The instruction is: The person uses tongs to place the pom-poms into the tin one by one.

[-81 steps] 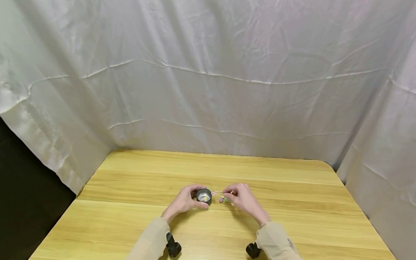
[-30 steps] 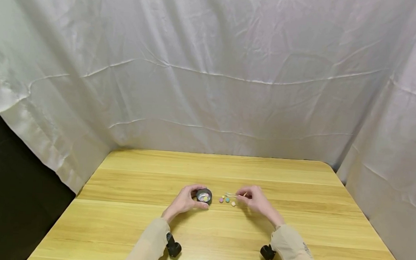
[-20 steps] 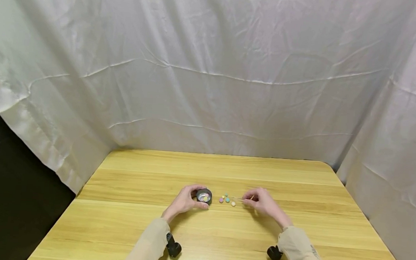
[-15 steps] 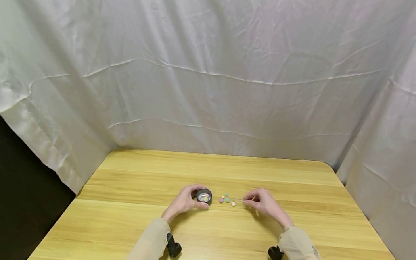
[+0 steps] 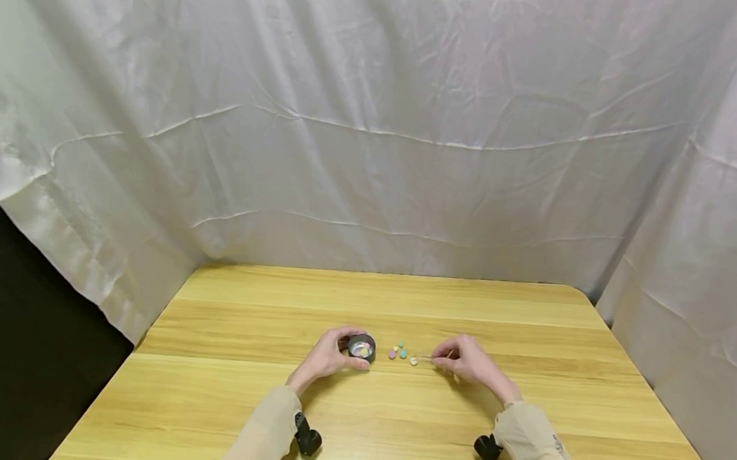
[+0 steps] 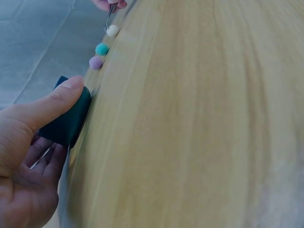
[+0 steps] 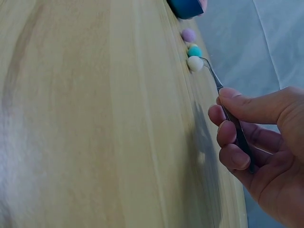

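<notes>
**Two Hands, One Dark Container, One Pair of Tweezers**

Nearest: beige fabric sleeves point(image 5: 261, 424), cut off at the lower frame edge; marking on the right one too small to read. Beside the cuffs, black wrist devices point(image 5: 309, 440), rounded in form, partly hidden by cloth.

Next: left hand point(image 5: 328, 354), gripping the container point(image 6: 71, 118) between thumb and fingers, with some fingertips hidden behind the wall in the left wrist view. Right hand point(image 5: 469, 361), pinching the tweezers point(image 7: 216, 80), with fingers partly covering the handle. In the head view, only a thin, faint line of metal.

On the wooden table point(image 5: 256, 413), near the right hand: white ball point(image 7: 195, 63), round and matte, at the tweezer tips. Contact between tips and ball: cannot tell. Toward the container: turquoise ball point(image 7: 194, 51) and purple ball point(image 7: 188, 35). Slightly beyond: small yellow ball point(image 5: 396, 349) and small turquoise ball point(image 5: 401, 345), hard to make out at this scale.

Container: round, dark and smooth outside, shiny silver inside; located left of the loose balls. Contents: yellow piece point(image 5: 364, 352) and pink piece point(image 5: 366, 345); exact count unclear.

Tweezers: slim, metallic, bent near the tips, darker along the handle.

Farthest: pale, creased, slightly glossy curtain point(image 5: 373, 160), cut off at the top; at far left, black surface point(image 5: 13, 335), partly covered by cloth.
</notes>
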Tool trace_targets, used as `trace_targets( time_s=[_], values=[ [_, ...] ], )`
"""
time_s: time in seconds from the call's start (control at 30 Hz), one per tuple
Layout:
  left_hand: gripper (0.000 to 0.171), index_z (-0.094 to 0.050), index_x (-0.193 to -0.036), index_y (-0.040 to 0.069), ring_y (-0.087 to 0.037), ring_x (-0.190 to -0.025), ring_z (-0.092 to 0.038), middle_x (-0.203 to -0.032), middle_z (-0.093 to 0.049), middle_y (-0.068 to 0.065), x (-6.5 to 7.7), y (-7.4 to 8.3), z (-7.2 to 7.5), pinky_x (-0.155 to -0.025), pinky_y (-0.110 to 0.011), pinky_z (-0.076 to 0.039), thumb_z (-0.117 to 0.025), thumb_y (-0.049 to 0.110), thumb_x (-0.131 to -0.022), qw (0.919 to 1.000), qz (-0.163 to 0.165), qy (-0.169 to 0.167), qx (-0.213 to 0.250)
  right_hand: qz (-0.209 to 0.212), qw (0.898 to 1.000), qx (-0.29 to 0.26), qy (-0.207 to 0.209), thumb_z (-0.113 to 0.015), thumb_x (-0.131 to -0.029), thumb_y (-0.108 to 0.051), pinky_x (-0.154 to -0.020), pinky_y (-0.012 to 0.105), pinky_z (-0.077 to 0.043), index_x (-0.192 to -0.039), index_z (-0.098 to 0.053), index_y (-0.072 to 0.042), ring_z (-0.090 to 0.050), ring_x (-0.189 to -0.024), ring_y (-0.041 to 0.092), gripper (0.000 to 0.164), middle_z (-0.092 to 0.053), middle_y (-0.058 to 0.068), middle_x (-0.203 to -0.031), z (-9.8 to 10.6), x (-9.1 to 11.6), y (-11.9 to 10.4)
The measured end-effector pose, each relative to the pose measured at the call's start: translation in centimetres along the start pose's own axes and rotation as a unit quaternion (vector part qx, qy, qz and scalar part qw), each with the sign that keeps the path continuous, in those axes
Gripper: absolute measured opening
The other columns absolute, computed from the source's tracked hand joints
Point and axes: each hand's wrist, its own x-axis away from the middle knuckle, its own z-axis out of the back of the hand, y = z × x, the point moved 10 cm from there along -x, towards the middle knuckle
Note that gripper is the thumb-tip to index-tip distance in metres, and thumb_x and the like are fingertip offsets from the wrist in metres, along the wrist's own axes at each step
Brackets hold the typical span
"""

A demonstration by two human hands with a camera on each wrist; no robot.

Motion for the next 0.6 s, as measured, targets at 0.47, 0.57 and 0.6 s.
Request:
trace_targets(
  time_s=[0.47, 0.57, 0.6],
  values=[
    [0.062, -0.059, -0.134, -0.002, -0.038, -0.120, -0.064, -0.130, -0.064, -0.023, -0.08, -0.33, -0.01, -0.103, -0.048, -0.053, -0.086, 0.009, -0.079, 1.0000, 0.006, -0.003, -0.006, -0.014, 1.000, -0.001, -0.008, -0.069, -0.093, -0.008, -0.052, 0.019, -0.049, -0.097, -0.076, 0.000, -0.060, -0.061, 0.008, 0.011, -0.074, 0.008, -0.080, -0.17, 0.04, -0.15],
    [0.062, -0.059, -0.134, -0.002, -0.039, -0.119, -0.064, -0.130, -0.064, -0.023, -0.08, -0.20, 0.02, -0.103, -0.049, -0.053, -0.086, 0.008, -0.079, 1.0000, 0.005, -0.001, -0.002, -0.015, 1.000, 0.000, -0.006, -0.069, -0.093, -0.007, -0.051, 0.020, -0.049, -0.097, -0.076, 0.000, -0.059, -0.061, 0.008, 0.011, -0.074, 0.008, -0.080, -0.16, 0.07, -0.17],
    [0.062, -0.059, -0.134, -0.003, -0.039, -0.119, -0.064, -0.130, -0.064, -0.024, -0.07, -0.17, 0.03, -0.103, -0.050, -0.053, -0.085, 0.008, -0.079, 1.0000, 0.004, -0.001, 0.001, -0.016, 1.000, 0.000, -0.005, -0.069, -0.093, -0.007, -0.051, 0.020, -0.049, -0.097, -0.076, 0.000, -0.059, -0.061, 0.009, 0.011, -0.074, 0.008, -0.081, -0.14, 0.08, -0.19]
  ],
)
